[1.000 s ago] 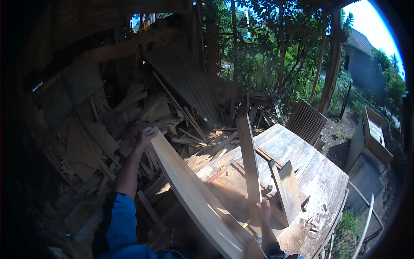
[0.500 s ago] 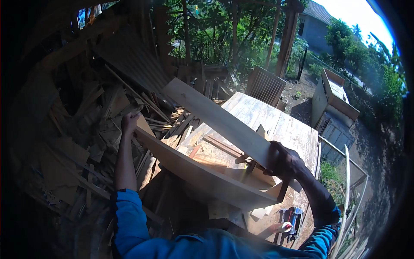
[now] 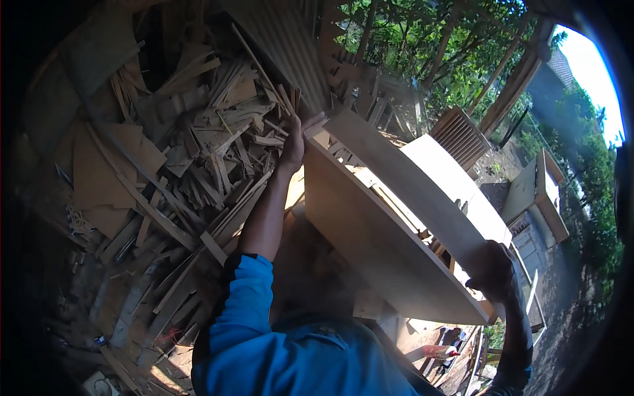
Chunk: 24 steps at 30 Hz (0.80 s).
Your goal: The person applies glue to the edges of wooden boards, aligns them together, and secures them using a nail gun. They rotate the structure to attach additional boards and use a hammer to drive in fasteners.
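Two long pale boards are held up in front of me as a slanting wooden frame, joined near its right end. My left hand (image 3: 295, 142) is at the left end of the near board (image 3: 386, 231), its fingers bent over the top corner. My right hand (image 3: 492, 269) wraps round the far board (image 3: 413, 178) close to its right end, in deep shade. Beneath the frame's right end lies a bottle with a red tip (image 3: 441, 352), beside a dark tool (image 3: 454, 336) partly hidden.
Piled scrap wood (image 3: 211, 145) fills the left side. Beyond the boards stands a sunlit worktable (image 3: 462, 181). A slatted wooden piece (image 3: 460, 136) and a wooden cabinet (image 3: 531, 191) stand farther back on the right. A wooden post (image 3: 518, 79) rises behind.
My view has swung left. The frame's left end has tipped up, showing more of the near board's face, and the far board's left end now lies closer to my left hand.
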### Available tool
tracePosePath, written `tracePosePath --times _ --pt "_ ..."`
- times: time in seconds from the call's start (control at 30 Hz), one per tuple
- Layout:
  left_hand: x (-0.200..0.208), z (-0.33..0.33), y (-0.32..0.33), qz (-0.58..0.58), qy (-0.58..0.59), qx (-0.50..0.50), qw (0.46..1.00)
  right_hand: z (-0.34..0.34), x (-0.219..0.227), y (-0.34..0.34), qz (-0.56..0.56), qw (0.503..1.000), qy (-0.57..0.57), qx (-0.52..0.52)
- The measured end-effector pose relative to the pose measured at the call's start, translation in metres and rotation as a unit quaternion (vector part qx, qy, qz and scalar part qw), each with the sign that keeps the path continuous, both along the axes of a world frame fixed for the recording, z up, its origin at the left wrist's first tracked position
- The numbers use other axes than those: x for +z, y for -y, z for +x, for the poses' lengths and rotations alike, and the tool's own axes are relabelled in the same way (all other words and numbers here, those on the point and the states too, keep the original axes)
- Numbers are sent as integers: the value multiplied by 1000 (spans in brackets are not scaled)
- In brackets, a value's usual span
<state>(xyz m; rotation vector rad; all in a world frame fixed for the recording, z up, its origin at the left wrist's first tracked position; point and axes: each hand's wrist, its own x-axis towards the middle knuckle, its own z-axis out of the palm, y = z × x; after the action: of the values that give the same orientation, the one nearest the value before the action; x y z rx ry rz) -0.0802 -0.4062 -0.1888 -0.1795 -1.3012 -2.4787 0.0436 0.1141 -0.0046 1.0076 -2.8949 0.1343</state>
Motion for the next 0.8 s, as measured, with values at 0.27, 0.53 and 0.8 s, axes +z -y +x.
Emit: tracePosePath --times 0.27,0.53,0.8 --pt "-4 -18 3 -157 -79 16 984 19 -37 -6 24 975 -212 -61" --pt "26 9 -11 -308 -85 44 947 35 -55 15 22 979 -201 -1" --pt "20 -9 -6 -85 -54 -84 991 15 -27 13 13 990 -102 -93"
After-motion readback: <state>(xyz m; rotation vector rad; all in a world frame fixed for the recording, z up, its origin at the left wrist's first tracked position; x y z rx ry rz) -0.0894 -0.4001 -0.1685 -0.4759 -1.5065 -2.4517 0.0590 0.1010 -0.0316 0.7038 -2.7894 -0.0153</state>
